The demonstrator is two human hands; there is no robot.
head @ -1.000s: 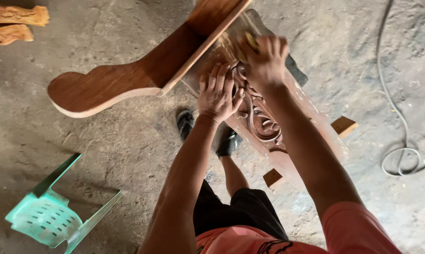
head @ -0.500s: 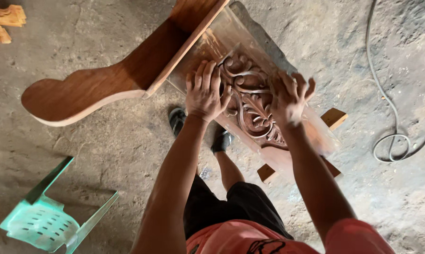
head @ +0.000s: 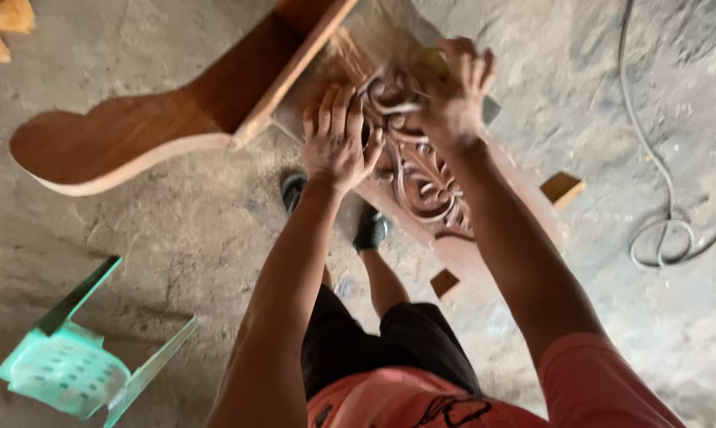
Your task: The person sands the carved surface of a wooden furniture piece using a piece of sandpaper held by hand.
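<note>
We stand over a concrete floor, largest in the frame, where a carved panel is propped on small wood blocks, apparently to lift it to working height. Its long axis runs from upper left to lower right, the scrollwork face turned up toward us. A curved board joins it at the top and sweeps away to the left, its rounded end pointing left. A green plastic chair lies tipped at lower left; a cable loops at right. Our left hand lies flat, fingers spread, on the carving, seemingly to steady it. Our right hand is curled at the panel's upper end, blurred; we cannot tell whether its grip holds anything.
</note>
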